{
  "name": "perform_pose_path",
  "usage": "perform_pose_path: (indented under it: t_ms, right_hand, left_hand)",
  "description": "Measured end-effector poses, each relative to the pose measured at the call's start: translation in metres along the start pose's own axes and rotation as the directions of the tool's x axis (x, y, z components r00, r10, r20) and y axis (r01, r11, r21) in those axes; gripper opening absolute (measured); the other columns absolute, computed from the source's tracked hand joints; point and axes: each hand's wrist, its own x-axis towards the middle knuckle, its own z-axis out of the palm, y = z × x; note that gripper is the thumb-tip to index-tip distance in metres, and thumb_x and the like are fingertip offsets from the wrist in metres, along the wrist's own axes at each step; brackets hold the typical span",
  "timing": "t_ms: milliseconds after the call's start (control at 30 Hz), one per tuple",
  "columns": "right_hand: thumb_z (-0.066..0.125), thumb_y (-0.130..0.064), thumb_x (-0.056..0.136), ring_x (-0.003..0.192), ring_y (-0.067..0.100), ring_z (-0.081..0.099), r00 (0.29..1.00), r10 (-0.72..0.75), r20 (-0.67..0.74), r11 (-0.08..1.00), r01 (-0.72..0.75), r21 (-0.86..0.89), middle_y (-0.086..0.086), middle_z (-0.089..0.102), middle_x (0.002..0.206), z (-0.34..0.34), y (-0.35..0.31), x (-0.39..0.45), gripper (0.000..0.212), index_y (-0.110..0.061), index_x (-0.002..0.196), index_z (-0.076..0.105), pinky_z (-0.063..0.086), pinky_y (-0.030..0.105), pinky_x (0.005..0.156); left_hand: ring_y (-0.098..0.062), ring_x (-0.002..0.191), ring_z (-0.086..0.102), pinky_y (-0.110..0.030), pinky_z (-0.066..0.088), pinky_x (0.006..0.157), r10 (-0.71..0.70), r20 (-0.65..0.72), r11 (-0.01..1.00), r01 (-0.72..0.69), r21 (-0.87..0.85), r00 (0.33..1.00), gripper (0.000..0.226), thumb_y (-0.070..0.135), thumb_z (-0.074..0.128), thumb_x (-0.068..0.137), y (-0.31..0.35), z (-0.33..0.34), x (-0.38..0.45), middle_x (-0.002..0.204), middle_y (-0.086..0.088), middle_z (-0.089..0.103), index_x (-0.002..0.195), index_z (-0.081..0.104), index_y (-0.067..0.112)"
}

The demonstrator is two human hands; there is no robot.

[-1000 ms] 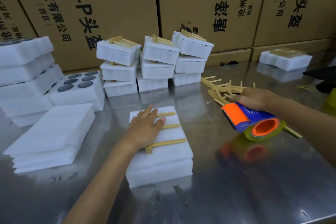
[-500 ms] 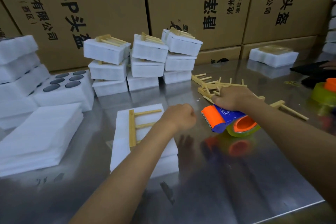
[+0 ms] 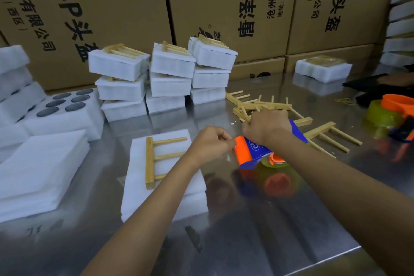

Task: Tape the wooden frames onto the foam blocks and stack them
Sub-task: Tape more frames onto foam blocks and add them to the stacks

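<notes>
Cartons (image 3: 107, 7) read "头盔"; right hand (image 3: 266, 128) grips tape dispenser (image 3: 248, 152), left hand (image 3: 208, 143) pinches its tape.

A wooden frame (image 3: 156, 159) lies on the near foam block (image 3: 161, 186) on the counter (image 3: 268, 231). Taped stacks (image 3: 165, 74) stand far behind it, loose frames (image 3: 257, 103) to the right. A tape dispenser (image 3: 257, 152) sits right of the block, seemingly just above the counter.

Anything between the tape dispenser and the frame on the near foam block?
Only the person's own left hand, curled at the tape dispenser mouth, and its forearm, which crosses the wooden frame prongs. Otherwise just bare steel table beside the foam block. The right hand holds the dispenser.
</notes>
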Motion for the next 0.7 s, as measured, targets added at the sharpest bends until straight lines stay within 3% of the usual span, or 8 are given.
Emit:
perform_pose_path:
  t_ms: [100,267,367,433,533,567,633,700]
  right_hand:
    - [0.033,-0.041,0.098,0.057,0.018,0.040,1.000,-0.008,-0.005,0.999,0.008,-0.031,0.001,0.047,0.065,-0.002,-0.008,-0.002,0.041,-0.018,0.067,0.046,0.022,0.029,0.051]
    - [0.038,-0.032,0.097,0.066,0.025,0.054,0.982,0.115,-0.148,0.993,-0.112,0.025,0.000,0.045,0.062,0.001,0.003,-0.017,0.037,-0.016,0.063,0.041,0.034,0.030,0.060]
    - [0.034,-0.033,0.098,0.047,0.018,0.039,0.952,0.187,-0.241,0.982,-0.181,0.045,-0.002,0.039,0.051,0.012,0.012,-0.039,0.045,-0.015,0.058,0.040,0.026,0.026,0.052]
    - [0.031,-0.036,0.099,0.044,0.016,0.033,0.957,0.209,-0.201,0.978,-0.207,0.031,-0.002,0.040,0.050,0.014,0.015,-0.052,0.045,-0.016,0.063,0.049,0.020,0.027,0.049]
    - [0.028,-0.035,0.099,0.046,0.015,0.031,0.974,0.198,-0.112,0.977,-0.205,-0.053,-0.003,0.040,0.056,0.014,0.014,-0.066,0.035,-0.019,0.089,0.058,0.018,0.028,0.048]
    - [0.028,-0.036,0.100,0.048,0.015,0.033,0.972,0.211,-0.108,0.976,-0.216,-0.040,-0.003,0.043,0.058,0.015,0.013,-0.070,0.035,-0.019,0.090,0.057,0.022,0.028,0.050]
    - [0.030,-0.041,0.100,0.053,0.018,0.042,0.952,0.285,-0.108,0.958,-0.278,0.075,0.001,0.057,0.066,0.014,0.012,-0.078,0.044,-0.013,0.074,0.053,0.029,0.029,0.055]
    - [0.031,-0.044,0.099,0.066,0.022,0.052,0.935,0.342,-0.091,0.933,-0.327,0.148,0.007,0.067,0.081,0.008,0.010,-0.084,0.048,-0.013,0.073,0.056,0.037,0.030,0.059]
  left_hand:
    - [-0.002,0.069,0.061,-0.018,0.047,0.059,0.022,0.014,0.999,-0.021,-0.037,1.000,0.013,0.021,0.066,0.089,0.001,0.000,-0.003,0.075,0.008,0.067,0.077,0.070,0.023]
    - [-0.007,0.074,0.061,-0.023,0.049,0.068,0.016,0.031,0.981,-0.009,-0.194,0.999,0.018,0.020,0.058,0.093,0.000,-0.004,-0.008,0.074,0.011,0.066,0.083,0.072,0.025]
    - [-0.004,0.065,0.059,-0.019,0.045,0.066,0.007,0.052,0.962,0.007,-0.273,0.999,0.019,0.022,0.057,0.094,0.002,-0.007,-0.010,0.071,0.012,0.064,0.080,0.068,0.028]
    - [-0.006,0.063,0.059,-0.019,0.045,0.067,0.000,0.079,0.961,0.022,-0.274,0.997,0.018,0.022,0.053,0.095,0.002,-0.008,-0.011,0.074,0.008,0.063,0.083,0.066,0.027]
    - [-0.011,0.061,0.056,-0.019,0.047,0.066,0.002,0.086,0.945,0.026,-0.327,0.996,0.021,0.014,0.049,0.093,0.002,-0.008,-0.013,0.073,0.006,0.060,0.083,0.065,0.023]
    - [-0.012,0.062,0.055,-0.017,0.047,0.063,0.002,0.082,0.940,0.026,-0.339,0.997,0.024,0.012,0.048,0.092,0.003,-0.009,-0.013,0.073,0.006,0.060,0.082,0.065,0.024]
    - [-0.008,0.063,0.055,-0.011,0.045,0.057,0.001,0.069,0.942,0.023,-0.335,0.998,0.028,0.013,0.047,0.093,0.003,-0.010,-0.014,0.074,0.008,0.061,0.080,0.066,0.028]
    - [-0.003,0.067,0.058,-0.014,0.044,0.062,-0.001,0.054,0.952,0.017,-0.305,0.999,0.030,0.017,0.046,0.096,0.003,-0.011,-0.014,0.085,0.010,0.067,0.080,0.066,0.032]
